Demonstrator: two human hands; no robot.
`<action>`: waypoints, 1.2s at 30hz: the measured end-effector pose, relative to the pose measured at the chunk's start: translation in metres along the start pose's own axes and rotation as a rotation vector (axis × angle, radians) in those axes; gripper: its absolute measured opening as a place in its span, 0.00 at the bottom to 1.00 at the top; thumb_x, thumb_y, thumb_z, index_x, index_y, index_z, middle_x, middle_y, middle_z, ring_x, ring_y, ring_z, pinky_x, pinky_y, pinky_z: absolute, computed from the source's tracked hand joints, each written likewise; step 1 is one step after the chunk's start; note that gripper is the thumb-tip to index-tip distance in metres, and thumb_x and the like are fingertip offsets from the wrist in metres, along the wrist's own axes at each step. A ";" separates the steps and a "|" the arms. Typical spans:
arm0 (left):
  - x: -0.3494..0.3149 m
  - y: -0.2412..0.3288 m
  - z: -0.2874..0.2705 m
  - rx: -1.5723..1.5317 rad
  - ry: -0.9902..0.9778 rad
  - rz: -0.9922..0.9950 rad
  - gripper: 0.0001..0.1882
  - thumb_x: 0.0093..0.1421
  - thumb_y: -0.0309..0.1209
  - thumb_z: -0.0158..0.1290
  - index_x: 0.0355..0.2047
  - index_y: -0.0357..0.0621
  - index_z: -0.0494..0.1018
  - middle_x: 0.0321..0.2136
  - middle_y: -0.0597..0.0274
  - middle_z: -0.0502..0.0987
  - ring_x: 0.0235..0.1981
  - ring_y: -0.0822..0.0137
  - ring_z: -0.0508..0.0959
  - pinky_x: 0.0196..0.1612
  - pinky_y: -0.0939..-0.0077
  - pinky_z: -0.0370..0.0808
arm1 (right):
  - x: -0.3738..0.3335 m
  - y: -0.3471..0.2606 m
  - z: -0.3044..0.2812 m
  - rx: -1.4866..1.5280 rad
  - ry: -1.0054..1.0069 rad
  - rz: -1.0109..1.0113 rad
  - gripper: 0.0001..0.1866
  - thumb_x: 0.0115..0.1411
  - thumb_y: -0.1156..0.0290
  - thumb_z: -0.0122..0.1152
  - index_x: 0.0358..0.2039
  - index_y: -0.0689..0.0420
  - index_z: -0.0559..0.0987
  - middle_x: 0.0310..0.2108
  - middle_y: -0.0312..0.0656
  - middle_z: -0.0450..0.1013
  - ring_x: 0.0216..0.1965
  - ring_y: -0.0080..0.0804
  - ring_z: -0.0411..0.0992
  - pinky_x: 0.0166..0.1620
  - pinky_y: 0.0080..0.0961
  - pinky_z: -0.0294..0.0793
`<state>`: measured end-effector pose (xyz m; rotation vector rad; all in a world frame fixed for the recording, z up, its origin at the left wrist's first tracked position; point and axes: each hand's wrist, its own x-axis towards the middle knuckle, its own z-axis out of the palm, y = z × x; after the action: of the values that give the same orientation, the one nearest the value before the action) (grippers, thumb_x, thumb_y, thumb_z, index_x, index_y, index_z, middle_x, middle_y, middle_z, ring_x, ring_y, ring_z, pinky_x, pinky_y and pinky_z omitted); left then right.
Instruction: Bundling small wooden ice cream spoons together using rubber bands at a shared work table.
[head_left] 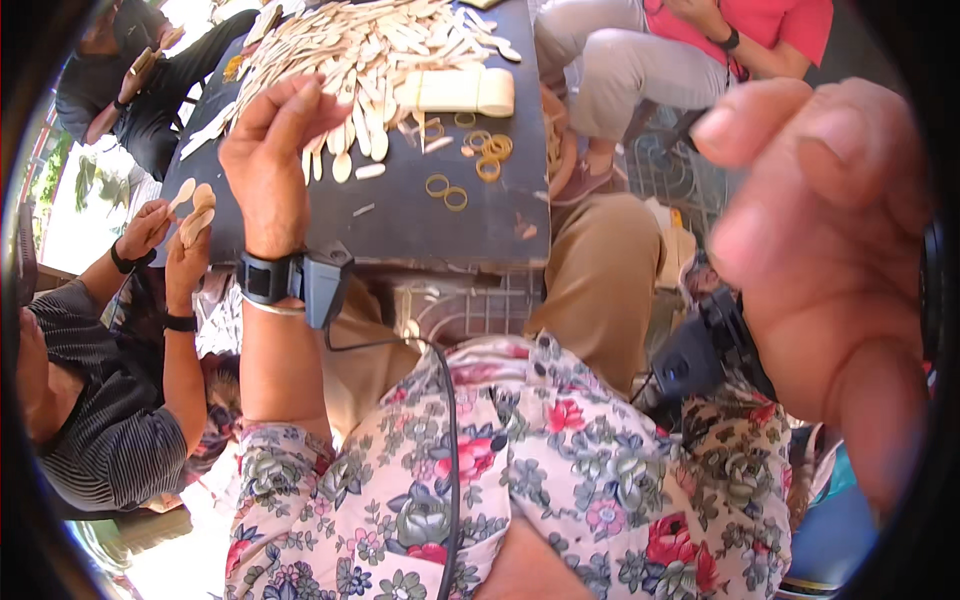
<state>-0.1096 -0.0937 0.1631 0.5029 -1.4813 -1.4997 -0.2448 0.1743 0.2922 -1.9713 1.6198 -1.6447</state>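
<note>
My left hand (pixel 275 145) is raised over the near left part of a heap of pale wooden spoons (pixel 350 50) on a dark table. Its thumb and fingers are bent together, and whatever they might hold is hidden. My right hand (pixel 820 200) is lifted close to the camera on the right, large and slightly blurred. Its fingers are loosely bent and apart, with nothing seen in them. A flat banded bundle of pale wooden pieces (pixel 455 92) lies at the pile's right side. Several yellowish rubber bands (pixel 488 150) are scattered in front of it.
The dark table (pixel 440 225) ends just before my knees. At left, a person in a striped shirt (pixel 120 385) holds wooden spoons (pixel 198 215). Another person (pixel 120 95) sits at the far left, and one in a pink top (pixel 800 30) at the far right. A cable (pixel 452 440) crosses my lap.
</note>
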 end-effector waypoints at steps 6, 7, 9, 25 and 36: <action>-0.001 -0.049 -0.020 -0.020 0.066 -0.213 0.09 0.60 0.25 0.54 0.38 0.32 0.76 0.27 0.56 0.79 0.26 0.67 0.81 0.35 0.75 0.80 | 0.058 0.027 0.003 0.036 -0.068 -0.211 0.53 0.53 0.43 0.63 0.59 0.78 0.56 0.41 0.56 0.73 0.32 0.34 0.74 0.45 0.36 0.74; -0.001 -0.055 -0.025 -0.026 0.077 -0.224 0.08 0.59 0.26 0.55 0.36 0.33 0.77 0.27 0.57 0.79 0.26 0.66 0.81 0.35 0.74 0.80 | 0.069 0.035 0.002 0.047 -0.084 -0.248 0.53 0.53 0.42 0.63 0.59 0.78 0.56 0.41 0.56 0.73 0.32 0.34 0.74 0.45 0.36 0.74; 0.000 -0.066 -0.027 -0.053 0.077 -0.262 0.08 0.59 0.27 0.55 0.36 0.34 0.77 0.26 0.59 0.79 0.26 0.67 0.81 0.35 0.74 0.80 | 0.082 0.047 0.004 0.081 -0.111 -0.282 0.53 0.52 0.42 0.63 0.59 0.78 0.56 0.41 0.56 0.73 0.31 0.34 0.74 0.44 0.36 0.74; 0.020 -0.080 -0.062 -0.166 0.171 -0.322 0.09 0.61 0.26 0.53 0.38 0.32 0.75 0.27 0.57 0.79 0.27 0.65 0.81 0.34 0.73 0.81 | 0.051 0.162 0.100 0.136 0.154 0.356 0.21 0.55 0.81 0.65 0.50 0.62 0.73 0.35 0.38 0.75 0.29 0.15 0.71 0.30 0.10 0.68; 0.029 -0.080 -0.100 -0.516 0.322 -0.399 0.13 0.61 0.24 0.47 0.44 0.28 0.71 0.26 0.57 0.77 0.25 0.66 0.80 0.33 0.73 0.81 | 0.057 0.249 0.173 -0.278 -0.123 0.453 0.15 0.48 0.69 0.66 0.36 0.61 0.79 0.31 0.44 0.77 0.26 0.30 0.75 0.32 0.24 0.74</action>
<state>-0.0678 -0.1850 0.0792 0.7060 -0.7281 -1.9230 -0.2799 -0.0626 0.0972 -1.5975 2.1375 -1.1618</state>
